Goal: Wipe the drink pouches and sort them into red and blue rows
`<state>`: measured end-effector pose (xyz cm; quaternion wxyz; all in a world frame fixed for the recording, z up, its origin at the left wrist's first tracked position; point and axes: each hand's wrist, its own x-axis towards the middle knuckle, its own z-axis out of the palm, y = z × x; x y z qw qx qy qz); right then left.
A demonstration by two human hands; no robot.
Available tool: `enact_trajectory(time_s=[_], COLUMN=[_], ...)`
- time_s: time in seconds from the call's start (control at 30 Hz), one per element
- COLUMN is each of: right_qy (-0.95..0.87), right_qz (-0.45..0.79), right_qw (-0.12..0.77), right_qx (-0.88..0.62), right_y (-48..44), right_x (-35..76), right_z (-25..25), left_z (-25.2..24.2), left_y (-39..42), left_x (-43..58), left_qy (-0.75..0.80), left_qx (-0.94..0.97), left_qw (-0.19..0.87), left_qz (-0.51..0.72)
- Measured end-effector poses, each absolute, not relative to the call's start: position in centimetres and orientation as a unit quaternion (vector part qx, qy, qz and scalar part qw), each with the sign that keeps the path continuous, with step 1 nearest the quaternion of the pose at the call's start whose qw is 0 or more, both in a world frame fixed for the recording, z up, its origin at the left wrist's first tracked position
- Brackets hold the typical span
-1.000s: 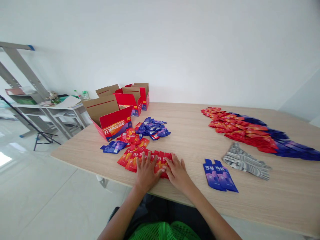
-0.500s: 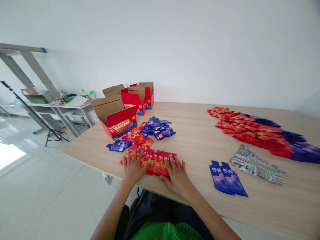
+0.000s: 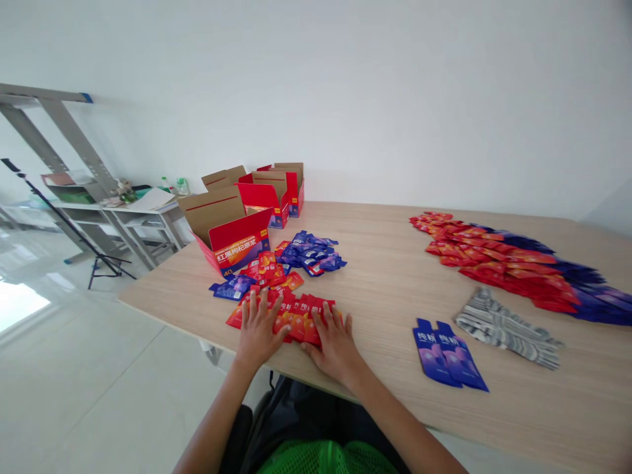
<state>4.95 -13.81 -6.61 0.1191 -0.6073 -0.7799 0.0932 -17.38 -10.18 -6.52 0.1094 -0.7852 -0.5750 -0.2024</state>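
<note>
A row of overlapping red sachets lies near the table's front edge. My left hand rests flat on the row's left part, fingers spread. On the right end lies my right hand, also open, its fingertips on the sachets. The hands cover parts of the row. Just beyond are a loose pile of red sachets and a heap of blue sachets. A few blue sachets lie beyond my left hand. Two blue sachets overlap to the right of my right hand.
An open red carton stands at the table's left, with more open cartons behind it. Striped gloves lie on the right, before long fanned rows of red sachets and blue sachets. A tripod stands on the floor.
Both hands have shifted a little to the left, and the row of red sachets has slid left with them. Its right end now lies farther from the two blue sachets.
</note>
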Motion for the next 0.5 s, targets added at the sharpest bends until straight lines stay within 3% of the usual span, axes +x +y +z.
enact_trajectory(time_s=[0.2, 0.33, 0.5], right_qy=[-0.772, -0.768, -0.790], right_qz=[0.043, 0.030, 0.050], right_qw=[0.181, 0.205, 0.172], right_qx=[-0.608, -0.606, -0.586], right_y=[-14.1, -15.0, -15.7], right_x=[4.9, 5.2, 5.6], right_z=[-7.7, -8.7, -8.8], left_z=[-5.5, -5.2, -5.3], left_y=[-9.7, -9.5, -9.8], left_x=[-16.4, -15.7, -15.6], left_qy=[-0.374, -0.340, -0.359], left_qx=[-0.912, -0.926, -0.923], left_qw=[0.065, 0.049, 0.017], left_qz=[-0.157, -0.154, -0.135])
